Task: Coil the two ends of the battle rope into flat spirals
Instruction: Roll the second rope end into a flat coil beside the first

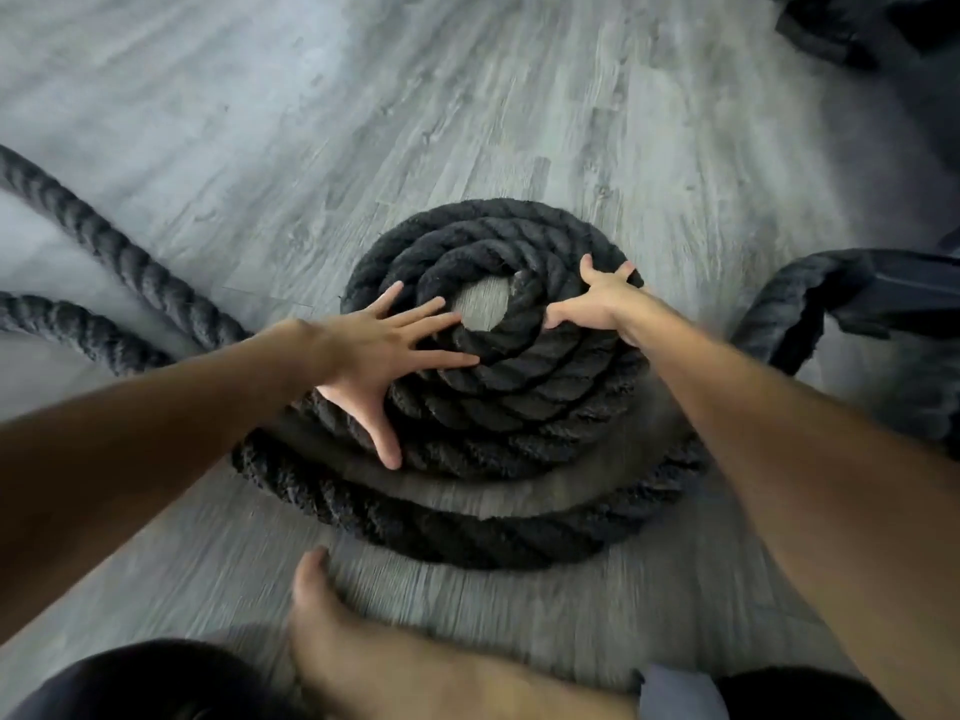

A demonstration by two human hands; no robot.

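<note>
Battle rope (509,387) is seen mid-frame on the grey floor (467,122), wound flat in several tight turns round a small open centre; the spiral's face points up. No long axis is shown by the coil itself. The uncoiled lengths (104,252) run away to the far left. The outermost turn (467,532) is laid loose on the near side, with bare floor between it and the packed turns.

Left hand (374,350) is pressed flat on the left of the coil, fingers straight and spread wide. Right hand (597,298) is pressed on the far-right turns, fingers also splayed (fingertip hooking can't be told).

Risks, as judged:
- The slack turn could stay wide or ride up over the pack if pushed in unevenly.
- The stiff inner turns could spring open if the pressure is lifted.

A bare foot (322,615) is planted just near the loose turn.
</note>
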